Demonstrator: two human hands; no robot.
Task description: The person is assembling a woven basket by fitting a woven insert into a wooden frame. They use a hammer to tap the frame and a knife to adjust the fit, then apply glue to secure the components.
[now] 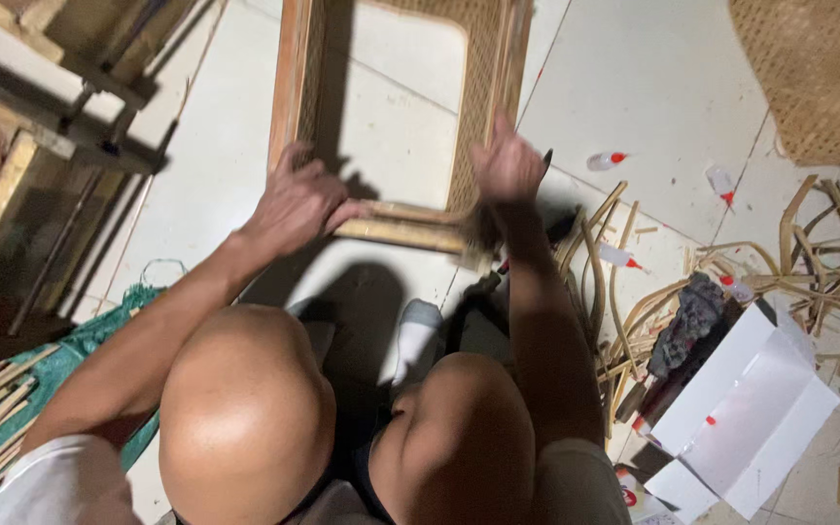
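Observation:
A wooden frame (294, 87) with woven cane sides stands on the tiled floor in front of my knees. My left hand (296, 201) grips its near left corner, fingers pressed on the near rail (405, 226). My right hand (507, 165) is closed at the frame's near right corner, with a dark slim tool tip showing just beyond it; what it holds is partly hidden. My bare knees fill the lower part of the head view.
Rattan strips (624, 292) and offcuts lie scattered to the right. Small glue bottles with red caps (607, 159) sit on the tiles. An open white box (751, 408) lies lower right, a woven mat (819, 68) upper right, wooden furniture (41, 126) left.

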